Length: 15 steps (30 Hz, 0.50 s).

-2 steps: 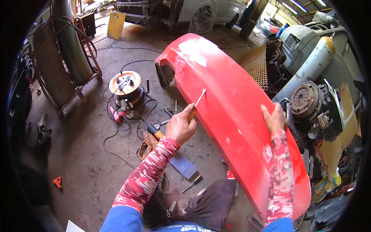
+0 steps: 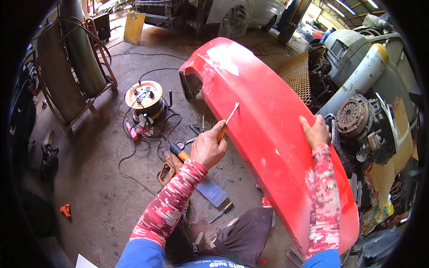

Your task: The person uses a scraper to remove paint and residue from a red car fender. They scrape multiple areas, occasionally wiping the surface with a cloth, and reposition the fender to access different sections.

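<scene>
A large red car bumper (image 2: 268,134) stretches from the upper middle to the lower right, with scuffed, whitish patches near its far end. My left hand (image 2: 210,148) is closed around the orange handle of a slim metal tool with a forked tip (image 2: 233,111). That tip lies over the bumper's left side; whether it touches the surface I cannot tell. On the bumper's right side rests my right hand (image 2: 316,132), thumb and fingers apart, holding no tool.
An orange-rimmed cable reel (image 2: 144,96) stands left on the concrete floor, cords around it. A power tool (image 2: 178,152), a blue plastic box (image 2: 212,191) and a screwdriver (image 2: 221,212) lie nearer. Along the right are a gas cylinder (image 2: 353,80) and a clutch plate (image 2: 352,115).
</scene>
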Tool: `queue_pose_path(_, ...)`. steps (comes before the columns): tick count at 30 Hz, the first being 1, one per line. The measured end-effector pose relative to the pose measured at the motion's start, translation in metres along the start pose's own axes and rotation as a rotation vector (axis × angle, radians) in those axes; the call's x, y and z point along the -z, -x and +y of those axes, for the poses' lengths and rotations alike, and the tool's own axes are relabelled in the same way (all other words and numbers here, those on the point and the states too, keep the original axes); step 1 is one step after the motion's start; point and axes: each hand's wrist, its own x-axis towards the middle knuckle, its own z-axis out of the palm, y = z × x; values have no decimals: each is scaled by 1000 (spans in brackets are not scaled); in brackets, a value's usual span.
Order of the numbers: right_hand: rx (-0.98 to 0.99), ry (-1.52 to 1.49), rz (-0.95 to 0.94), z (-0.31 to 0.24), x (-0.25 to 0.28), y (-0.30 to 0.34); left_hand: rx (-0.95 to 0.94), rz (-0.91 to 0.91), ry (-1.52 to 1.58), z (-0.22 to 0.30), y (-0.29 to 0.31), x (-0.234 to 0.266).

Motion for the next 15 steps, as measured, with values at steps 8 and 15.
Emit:
queue_pose_path(8, -46, 68, -89, -40, -12, -48, -99, 29, -215, 6, -7, 13)
queue_pose_path(15, -31, 82, -39, -31, -19, -57, -98, 34, -338, 19, -5, 8)
